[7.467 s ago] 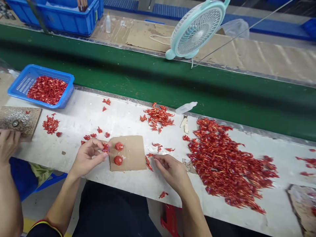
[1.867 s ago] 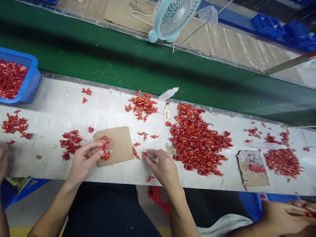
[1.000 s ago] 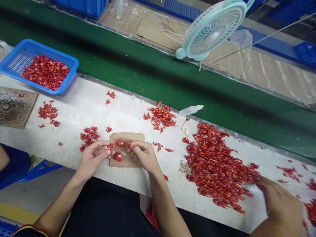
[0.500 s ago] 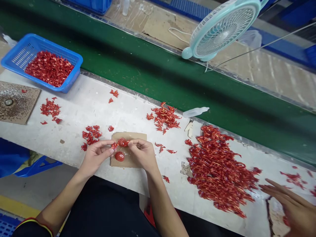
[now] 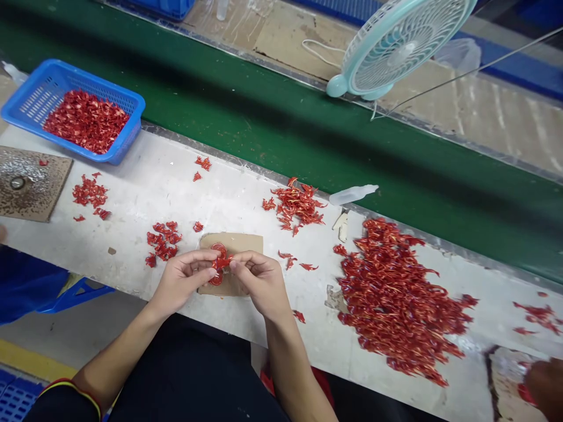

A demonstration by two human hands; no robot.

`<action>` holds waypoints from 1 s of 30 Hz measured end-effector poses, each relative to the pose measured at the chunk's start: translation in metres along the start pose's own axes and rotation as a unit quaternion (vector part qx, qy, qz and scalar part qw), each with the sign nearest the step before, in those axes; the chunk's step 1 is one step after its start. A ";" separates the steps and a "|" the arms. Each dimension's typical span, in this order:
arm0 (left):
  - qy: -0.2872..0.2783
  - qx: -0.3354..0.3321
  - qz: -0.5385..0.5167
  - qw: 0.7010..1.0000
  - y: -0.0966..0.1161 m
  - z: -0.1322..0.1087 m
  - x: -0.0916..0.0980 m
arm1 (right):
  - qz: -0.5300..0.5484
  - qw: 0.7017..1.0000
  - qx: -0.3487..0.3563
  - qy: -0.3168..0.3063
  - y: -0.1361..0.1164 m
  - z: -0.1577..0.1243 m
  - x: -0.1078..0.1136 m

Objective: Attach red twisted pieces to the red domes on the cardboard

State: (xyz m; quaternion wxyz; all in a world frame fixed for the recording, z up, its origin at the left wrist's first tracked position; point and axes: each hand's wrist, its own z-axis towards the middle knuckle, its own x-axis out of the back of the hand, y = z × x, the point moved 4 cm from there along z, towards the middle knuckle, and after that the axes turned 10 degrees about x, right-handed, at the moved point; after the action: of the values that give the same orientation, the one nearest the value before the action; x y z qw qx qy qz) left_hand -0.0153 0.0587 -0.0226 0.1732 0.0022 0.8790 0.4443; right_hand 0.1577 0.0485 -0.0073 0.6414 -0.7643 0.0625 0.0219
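On the white workbench [image 5: 132,202], I've got my left hand [image 5: 187,278] and right hand [image 5: 259,284] both pinching a small twisted red piece [image 5: 222,263], held just above two red discs [image 5: 216,279] on a cardboard square [image 5: 246,243].

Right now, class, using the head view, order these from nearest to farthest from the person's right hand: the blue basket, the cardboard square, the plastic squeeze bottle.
1. Cardboard square: directly under the right hand.
2. Plastic squeeze bottle: ahead, to the right.
3. Blue basket: far left, farthest away.
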 end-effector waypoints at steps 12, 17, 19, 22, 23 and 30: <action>0.008 -0.016 -0.035 0.999 -0.001 0.000 -0.010 | -0.065 0.992 0.086 0.071 -0.011 -0.014 -0.003; 0.002 -0.034 -0.032 0.999 -0.002 0.000 -0.016 | -0.016 0.993 0.073 0.091 -0.008 -0.020 -0.006; 0.008 -0.046 -0.023 0.999 -0.002 -0.001 -0.021 | -0.013 0.991 0.076 0.106 -0.008 -0.022 -0.004; -0.004 -0.060 0.005 0.998 -0.001 -0.002 -0.031 | -0.013 0.988 0.091 0.126 -0.008 -0.026 0.004; -0.014 -0.067 0.029 0.997 0.000 -0.002 -0.035 | -0.014 0.987 0.094 0.130 -0.007 -0.028 0.007; 0.025 -0.304 0.472 0.827 0.040 0.013 -0.036 | -0.073 0.963 0.101 0.238 0.008 -0.062 0.065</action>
State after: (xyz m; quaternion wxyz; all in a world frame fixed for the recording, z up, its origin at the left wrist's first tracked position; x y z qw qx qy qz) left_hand 0.0170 0.0875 0.0121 -0.0873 0.3526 0.5952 0.7168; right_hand 0.2179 -0.0177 -0.0118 0.6820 -0.6810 0.1596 -0.2136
